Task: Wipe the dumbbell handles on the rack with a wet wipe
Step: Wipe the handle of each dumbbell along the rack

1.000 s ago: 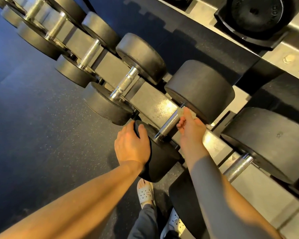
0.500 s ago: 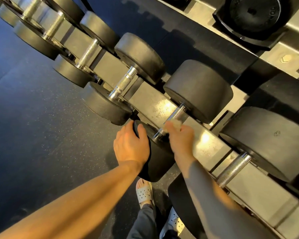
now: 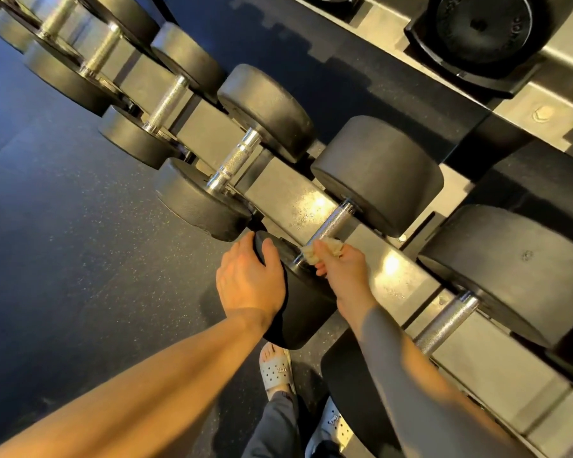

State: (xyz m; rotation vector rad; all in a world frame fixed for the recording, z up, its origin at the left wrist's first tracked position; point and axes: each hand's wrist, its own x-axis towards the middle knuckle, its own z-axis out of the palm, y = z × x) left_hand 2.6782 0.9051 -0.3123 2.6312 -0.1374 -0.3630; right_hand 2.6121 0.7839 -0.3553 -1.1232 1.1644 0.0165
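Knurled chrome dumbbell handle [image 3: 333, 223] extending up-right from right hand [image 3: 341, 271] pinching crumpled white wipe [image 3: 326, 247]; left hand [image 3: 245, 282] gripping its black rubber head [image 3: 303, 314].

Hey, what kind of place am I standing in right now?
Most likely a gym's free-weight area: black dumbbells with knurled steel handles are lined up on a metal rack, and the ground is speckled rubber flooring.

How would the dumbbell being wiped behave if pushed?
Likely heavy: the dumbbell has thick heads, among the larger in the row. Round heads could roll, though the rack supports it and the left hand grips the near head. The knurled handle probably resists slipping under the wet wipe the right hand holds.
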